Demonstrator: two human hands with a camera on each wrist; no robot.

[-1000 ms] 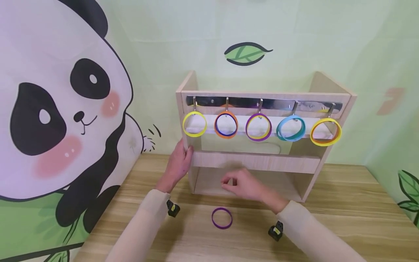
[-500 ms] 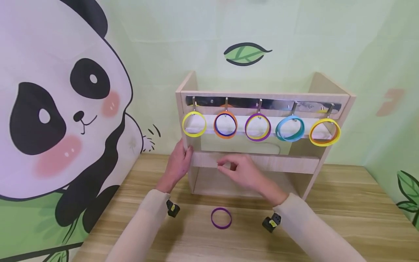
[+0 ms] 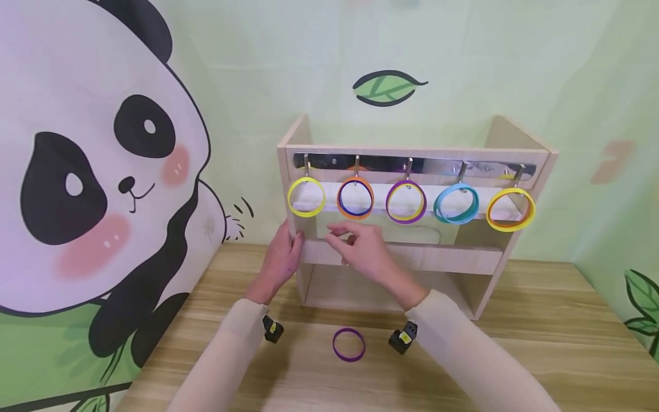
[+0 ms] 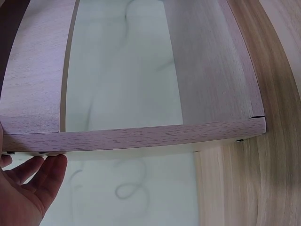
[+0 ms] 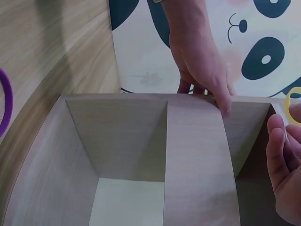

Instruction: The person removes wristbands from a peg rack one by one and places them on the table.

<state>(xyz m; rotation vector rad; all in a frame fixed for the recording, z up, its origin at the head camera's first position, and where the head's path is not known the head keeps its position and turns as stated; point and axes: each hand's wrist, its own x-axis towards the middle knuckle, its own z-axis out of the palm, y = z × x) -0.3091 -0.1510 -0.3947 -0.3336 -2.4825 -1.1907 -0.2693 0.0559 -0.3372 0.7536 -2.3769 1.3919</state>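
Observation:
My left hand (image 3: 280, 256) grips the left side panel of a small wooden rack (image 3: 448, 256). Its thumb lies at the front edge, with the fingers along the outer face in the left wrist view. My right hand (image 3: 360, 246) is raised before the rack's middle board, thumb and forefinger bent close together, nothing seen between them. Above it, colored wristbands hang on hooks: a yellow wristband (image 3: 292, 197) at far left, an orange wristband (image 3: 341, 209) with a blue one, a purple wristband (image 3: 424, 206) with yellow, a light-blue wristband (image 3: 476, 206), and a yellow-and-orange pair at right.
A loose purple wristband (image 3: 335, 350) lies on the wooden table (image 3: 309, 389) in front of the rack. The hooks sit on a shiny metal strip (image 3: 381, 162). Behind stands a green wall cloth with a panda picture (image 3: 67, 171) at left.
My right hand has risen and moved left, from the rack's lower opening to just below the hanging wristbands. The left hand stays on the side panel.

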